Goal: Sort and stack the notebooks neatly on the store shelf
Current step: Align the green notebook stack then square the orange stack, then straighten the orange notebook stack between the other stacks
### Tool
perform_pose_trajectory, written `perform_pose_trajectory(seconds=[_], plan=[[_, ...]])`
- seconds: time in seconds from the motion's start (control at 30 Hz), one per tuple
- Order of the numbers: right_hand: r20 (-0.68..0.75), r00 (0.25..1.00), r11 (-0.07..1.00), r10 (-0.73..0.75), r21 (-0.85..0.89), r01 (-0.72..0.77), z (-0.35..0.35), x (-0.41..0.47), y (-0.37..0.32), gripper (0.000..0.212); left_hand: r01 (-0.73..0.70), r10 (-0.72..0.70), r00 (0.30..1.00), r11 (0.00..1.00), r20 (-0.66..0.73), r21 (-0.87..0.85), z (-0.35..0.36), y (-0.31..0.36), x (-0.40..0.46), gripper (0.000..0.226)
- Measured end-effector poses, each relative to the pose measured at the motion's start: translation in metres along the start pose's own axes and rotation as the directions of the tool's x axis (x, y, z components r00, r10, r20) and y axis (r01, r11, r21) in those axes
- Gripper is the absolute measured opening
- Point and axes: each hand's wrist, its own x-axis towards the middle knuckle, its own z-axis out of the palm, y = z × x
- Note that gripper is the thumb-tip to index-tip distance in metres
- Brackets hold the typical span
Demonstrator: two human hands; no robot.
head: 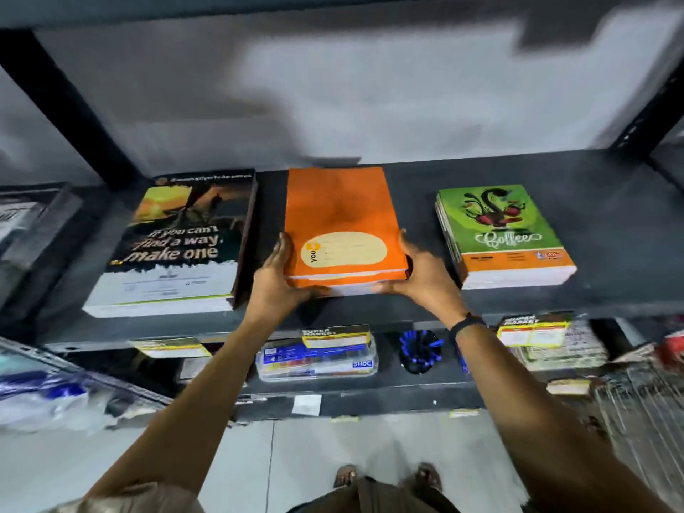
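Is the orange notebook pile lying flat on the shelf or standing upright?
Flat. The orange notebooks lie cover-up on the shelf, page edges facing forward, both hands gripping the front corners.

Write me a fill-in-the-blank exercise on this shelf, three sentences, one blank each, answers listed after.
1. The left hand and the right hand grip the stack of ____ notebooks by its near corners.
2. The stack of green notebooks bears the word ____ on its top cover.
3. The dark notebooks printed "make one" lie to the ____ of the stack held by both hands.

Missing words: orange; Coffee; left
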Motion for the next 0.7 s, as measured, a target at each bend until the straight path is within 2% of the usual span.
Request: perform_pose_trajectory(seconds=[0.17,0.33,0.57,0.7], plan=[[-0.103,0.994,0.999,0.026,0.045,-0.022,0.006,-0.006,0.004,0.085,-0.015,0.008,0.998,0.994,-0.063,-0.109,0.005,0.005,-0.01,0.105],[-0.182,0.981,0.998,0.062,0.005,-0.062,0.011,-0.013,0.003,0.084,-0.007,-0.004,0.995,0.994,-0.103,-0.108,0.005,0.002,-0.015,0.098],[-0.074,0.996,0.998,0.049,-0.026,-0.051,-0.006,-0.011,-0.002,0.088,-0.053,0.047,0.995,0.997,-0.083,-0.064,0.002,0.008,-0.018,0.092],[-0.049,0.998,0.979,0.033,-0.198,-0.042,-0.009,-0.009,-0.009,0.086,-0.026,0.02,0.997,0.996,-0.07,-0.086,-0.002,0.008,-0.019,0.093]])
